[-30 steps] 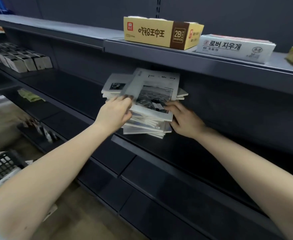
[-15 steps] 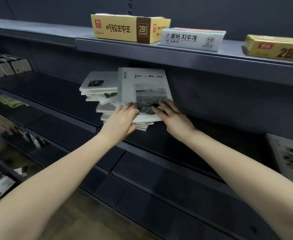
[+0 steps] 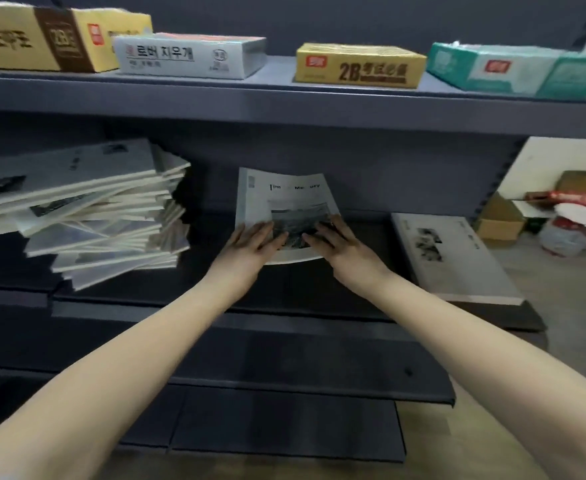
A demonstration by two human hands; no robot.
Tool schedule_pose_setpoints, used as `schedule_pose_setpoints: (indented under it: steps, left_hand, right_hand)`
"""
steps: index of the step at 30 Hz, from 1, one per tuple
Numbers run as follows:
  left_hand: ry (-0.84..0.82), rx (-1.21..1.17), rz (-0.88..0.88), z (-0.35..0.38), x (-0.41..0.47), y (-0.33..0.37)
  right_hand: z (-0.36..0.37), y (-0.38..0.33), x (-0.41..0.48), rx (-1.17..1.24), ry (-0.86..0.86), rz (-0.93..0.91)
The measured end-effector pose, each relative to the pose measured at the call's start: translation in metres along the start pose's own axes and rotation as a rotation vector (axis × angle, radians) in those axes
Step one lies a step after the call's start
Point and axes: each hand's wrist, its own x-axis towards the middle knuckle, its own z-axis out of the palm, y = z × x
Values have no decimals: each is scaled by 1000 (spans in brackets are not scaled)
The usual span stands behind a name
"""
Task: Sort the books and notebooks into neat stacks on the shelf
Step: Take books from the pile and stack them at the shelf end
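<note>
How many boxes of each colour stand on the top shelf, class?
Yellow boxes: 2
White box: 1
Teal box: 1
Total: 4
</note>
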Motion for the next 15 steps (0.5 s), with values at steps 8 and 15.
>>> schedule_pose_setpoints:
  steps: [8,15]
  left_hand:
    - [-106,-181,203,23,61,95]
    - [-233,-355,305,45,91,172]
  right_hand:
    - [-3,63,-103,69,-164,304]
    - [8,91,-185,59,-244,488]
